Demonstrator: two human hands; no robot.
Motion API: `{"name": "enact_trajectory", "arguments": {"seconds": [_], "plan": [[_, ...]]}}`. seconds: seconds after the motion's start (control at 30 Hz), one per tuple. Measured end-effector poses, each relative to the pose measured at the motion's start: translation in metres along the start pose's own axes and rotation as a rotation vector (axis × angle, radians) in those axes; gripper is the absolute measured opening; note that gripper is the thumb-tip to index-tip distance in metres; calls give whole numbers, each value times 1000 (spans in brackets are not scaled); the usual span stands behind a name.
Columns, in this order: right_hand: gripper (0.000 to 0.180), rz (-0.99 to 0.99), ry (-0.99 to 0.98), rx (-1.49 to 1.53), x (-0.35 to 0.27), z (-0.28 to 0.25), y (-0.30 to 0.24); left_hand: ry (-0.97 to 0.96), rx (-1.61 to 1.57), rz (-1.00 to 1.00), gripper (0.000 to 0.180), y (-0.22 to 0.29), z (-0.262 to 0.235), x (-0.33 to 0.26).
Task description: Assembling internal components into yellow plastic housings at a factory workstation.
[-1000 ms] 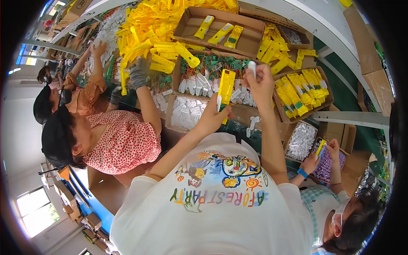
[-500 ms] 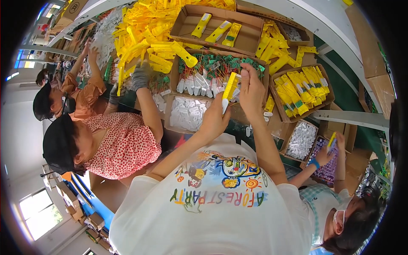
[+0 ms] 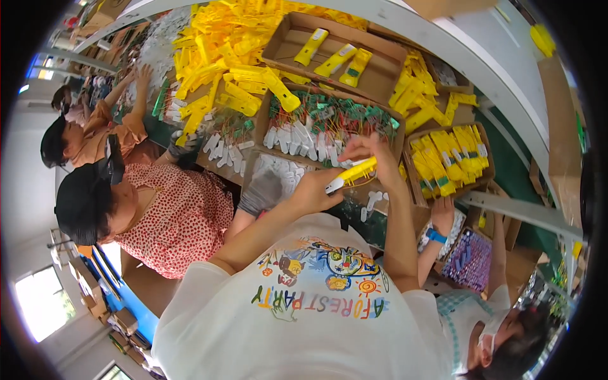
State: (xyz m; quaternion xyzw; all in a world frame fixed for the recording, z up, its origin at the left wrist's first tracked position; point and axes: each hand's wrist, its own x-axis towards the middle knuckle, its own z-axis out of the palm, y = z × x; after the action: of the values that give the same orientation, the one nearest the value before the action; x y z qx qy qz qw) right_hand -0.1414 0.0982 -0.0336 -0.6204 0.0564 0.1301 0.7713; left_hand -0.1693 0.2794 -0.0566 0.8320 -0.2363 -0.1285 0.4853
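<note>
My left hand [image 3: 315, 192] is closed around the white end of a yellow plastic housing [image 3: 359, 171], which lies tilted up to the right. My right hand [image 3: 380, 158] is at the housing's other end, fingers curled together above it. Anything small between those fingers is hidden and slightly blurred. A thin wire hangs by the housing's lower side. Just beyond my hands stands a carton [image 3: 259, 132] of green circuit boards with red wires and white pieces. Loose white parts [image 3: 373, 200] lie by my right wrist.
Finished-looking yellow housings fill a box [image 3: 486, 172] on the right; three lie in a carton [image 3: 380, 41] at the back. A yellow heap [image 3: 221, 44] rises back left. On the left, a co-worker's gloved hand [image 3: 261, 193] is over white parts; another co-worker's hand [image 3: 443, 214] is at right.
The housing has tipped from upright toward level, and my right hand has curled in over it. The left co-worker's gloved hand has come to the white parts; the right co-worker's hand has reached the yellow box.
</note>
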Motion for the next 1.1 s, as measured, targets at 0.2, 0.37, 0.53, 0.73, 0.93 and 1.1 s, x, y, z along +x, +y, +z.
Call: {"name": "enact_trajectory", "arguments": {"seconds": [0.2, 0.37, 0.53, 0.73, 0.93, 1.1], "plan": [[62, -118, 235, -245, 56, -6, -11, -44, -155, 0, 48, -21, -10, 35], [45, -468, 487, -862, 214, -165, -32, 682, -447, -454, 37, -113, -55, 96], [40, -347, 378, -1532, 277, -204, -59, 796, 483, -426, 47, -193, -58, 147], [27, -309, 546, -969, 101, -102, -2, 762, -157, -119, 34, -146, -73, 120], [36, 193, 779, -1064, -93, -47, 150, 233, -1136, -594, 28, -9, -40, 24], [37, 351, 751, -1020, -98, -82, 213, -90, -1255, -914, 37, 0, 12, -35]]}}
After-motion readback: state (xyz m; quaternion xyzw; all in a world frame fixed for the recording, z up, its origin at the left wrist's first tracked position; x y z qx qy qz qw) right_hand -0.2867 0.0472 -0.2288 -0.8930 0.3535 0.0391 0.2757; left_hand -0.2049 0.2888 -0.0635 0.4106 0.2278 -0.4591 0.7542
